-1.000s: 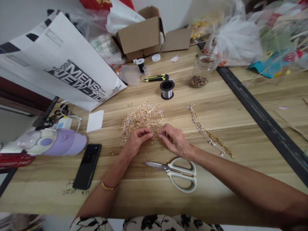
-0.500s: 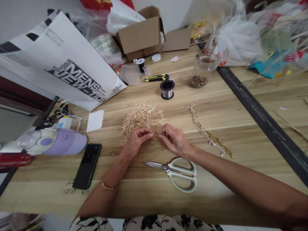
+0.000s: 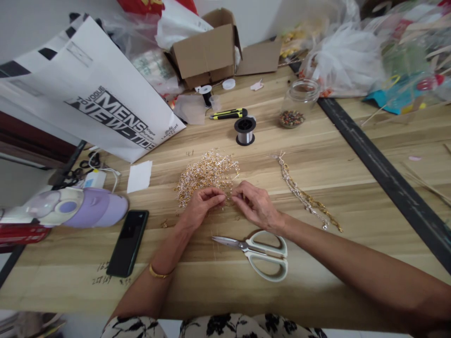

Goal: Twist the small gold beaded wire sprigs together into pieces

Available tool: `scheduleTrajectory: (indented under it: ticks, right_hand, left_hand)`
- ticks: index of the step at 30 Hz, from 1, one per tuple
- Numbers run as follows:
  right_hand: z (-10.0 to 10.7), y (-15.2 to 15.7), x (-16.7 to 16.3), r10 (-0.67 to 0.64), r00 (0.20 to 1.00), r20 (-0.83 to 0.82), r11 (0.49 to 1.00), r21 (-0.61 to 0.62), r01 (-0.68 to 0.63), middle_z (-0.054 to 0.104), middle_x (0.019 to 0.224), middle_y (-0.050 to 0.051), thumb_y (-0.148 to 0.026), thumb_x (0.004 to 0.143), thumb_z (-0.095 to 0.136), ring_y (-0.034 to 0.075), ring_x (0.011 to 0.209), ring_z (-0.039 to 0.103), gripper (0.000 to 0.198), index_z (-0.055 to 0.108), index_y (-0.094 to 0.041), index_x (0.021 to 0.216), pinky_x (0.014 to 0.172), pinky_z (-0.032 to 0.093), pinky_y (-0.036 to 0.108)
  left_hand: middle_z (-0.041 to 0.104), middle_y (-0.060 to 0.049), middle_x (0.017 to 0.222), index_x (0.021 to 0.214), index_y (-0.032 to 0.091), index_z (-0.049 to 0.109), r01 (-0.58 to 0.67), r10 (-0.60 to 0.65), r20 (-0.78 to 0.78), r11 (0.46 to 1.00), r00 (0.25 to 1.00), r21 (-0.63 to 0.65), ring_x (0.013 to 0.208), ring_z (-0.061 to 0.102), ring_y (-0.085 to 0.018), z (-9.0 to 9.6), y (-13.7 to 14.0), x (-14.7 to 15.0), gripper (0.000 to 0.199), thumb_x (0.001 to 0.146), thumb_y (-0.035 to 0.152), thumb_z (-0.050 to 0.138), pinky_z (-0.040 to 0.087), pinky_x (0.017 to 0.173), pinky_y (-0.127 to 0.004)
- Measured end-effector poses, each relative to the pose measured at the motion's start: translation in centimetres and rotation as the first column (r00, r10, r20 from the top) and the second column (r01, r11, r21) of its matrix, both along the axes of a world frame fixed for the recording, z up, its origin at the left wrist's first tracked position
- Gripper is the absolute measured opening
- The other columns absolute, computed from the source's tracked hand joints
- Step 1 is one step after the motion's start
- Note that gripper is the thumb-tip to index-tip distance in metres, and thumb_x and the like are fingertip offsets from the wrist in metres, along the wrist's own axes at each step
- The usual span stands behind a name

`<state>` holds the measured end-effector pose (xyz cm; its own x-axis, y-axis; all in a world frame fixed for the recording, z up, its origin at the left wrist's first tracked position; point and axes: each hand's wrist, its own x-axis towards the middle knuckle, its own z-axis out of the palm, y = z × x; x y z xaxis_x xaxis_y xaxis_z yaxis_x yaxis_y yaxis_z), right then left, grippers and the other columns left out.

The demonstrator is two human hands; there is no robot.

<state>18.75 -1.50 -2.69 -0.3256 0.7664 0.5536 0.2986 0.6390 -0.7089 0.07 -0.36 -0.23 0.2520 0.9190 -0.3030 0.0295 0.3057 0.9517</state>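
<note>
A loose heap of gold and silver beads or small jewellery parts (image 3: pixel 206 173) lies in the middle of the table. At its front edge my left hand (image 3: pixel 202 206) is closed in a pinch, thumb against fingers. My right hand (image 3: pixel 255 202) pinches too, its fingertips a short gap away from the left ones. Whatever the fingertips hold is too small to make out. Below the hands lie scissors (image 3: pixel 243 245) with pale handles, blades pointing left. To the right of my right hand rest silver and gold chains (image 3: pixel 299 192), side by side.
Behind the heap stand a wire spool (image 3: pixel 244 131), a yellow-black utility knife (image 3: pixel 229 114) and a glass jar (image 3: pixel 299 103) with beads. On the left are a phone (image 3: pixel 127 244), a purple bottle (image 3: pixel 84 206) and a white bag (image 3: pixel 91 89). A cardboard box (image 3: pixel 204 51) stands at the back.
</note>
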Motion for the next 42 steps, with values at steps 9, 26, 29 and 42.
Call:
scheduleTrajectory:
  ticks: [9,26,29,42]
  right_hand:
    - [0.03,0.05,0.00,-0.004,1.000,0.004,1.000,0.001,0.004,0.054,0.074,0.003,-0.014,0.090,0.048,0.012,0.063,0.048,0.006,0.053,-0.016,0.086,0.057,0.040,0.023]
    - [0.13,-0.04,-0.03,0.001,1.000,0.001,1.000,-0.013,-0.001,0.054,0.075,0.002,-0.014,0.089,0.048,0.012,0.062,0.048,0.007,0.053,-0.017,0.086,0.056,0.040,0.023]
    - [0.08,-0.04,-0.03,-0.004,1.000,0.007,1.000,-0.015,0.004,0.054,0.074,0.002,-0.015,0.090,0.048,0.012,0.062,0.048,0.007,0.053,-0.017,0.086,0.057,0.040,0.023]
    - [-0.06,0.01,-0.06,0.015,0.999,-0.035,1.000,0.000,-0.015,0.054,0.074,0.002,-0.016,0.091,0.048,0.013,0.064,0.049,0.007,0.055,-0.017,0.090,0.057,0.041,0.024]
  left_hand:
    - [0.065,0.001,0.063,0.073,0.014,0.069,-0.039,0.041,0.034,0.999,0.999,-0.034,0.059,0.055,-0.008,-0.14,0.04,-0.04,0.021,0.062,0.029,0.079,0.042,0.061,-0.020]
    - [0.065,0.001,0.064,0.074,0.015,0.069,0.003,-0.003,-0.004,1.000,1.000,0.008,0.061,0.055,-0.010,-0.21,0.09,-0.18,0.018,0.067,0.029,0.076,0.042,0.064,-0.021]
    - [0.065,0.001,0.064,0.074,0.014,0.069,-0.001,0.001,-0.005,1.000,1.000,0.007,0.061,0.055,-0.009,-0.12,0.07,-0.07,0.018,0.067,0.029,0.076,0.041,0.063,-0.021]
    - [0.064,0.000,0.062,0.073,0.014,0.070,-0.024,0.035,0.126,0.996,0.991,-0.091,0.060,0.055,-0.009,-0.35,-0.07,0.26,0.018,0.066,0.028,0.077,0.041,0.063,-0.022]
